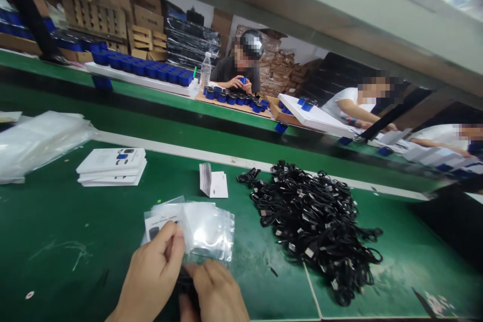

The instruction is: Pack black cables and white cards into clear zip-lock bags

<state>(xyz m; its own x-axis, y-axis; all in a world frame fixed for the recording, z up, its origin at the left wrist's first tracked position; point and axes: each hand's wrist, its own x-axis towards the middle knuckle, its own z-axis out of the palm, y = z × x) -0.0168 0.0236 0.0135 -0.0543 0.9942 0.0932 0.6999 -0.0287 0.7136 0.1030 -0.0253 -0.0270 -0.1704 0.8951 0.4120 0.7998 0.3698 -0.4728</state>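
Note:
My left hand (154, 266) pinches the edge of a clear plastic bag (183, 219) between thumb and fingers. Close beside it, my right hand (217, 289) curls around a black USB cable (186, 287), mostly hidden by the fingers. Beyond both hands lie more clear bags (211, 229) and a printed white leaflet (153, 224). To the right spreads a big tangled heap of black USB cables (309, 216). A small folded white booklet (215, 183) stands partly upright behind the bags.
A stack of white leaflets (111, 167) sits at the left, near a pile of plastic bags (37, 143). Across the green bench (124, 261), a shelf holds rows of blue round items (143, 68). One person (241, 68) handles a blue item; other people work at the right.

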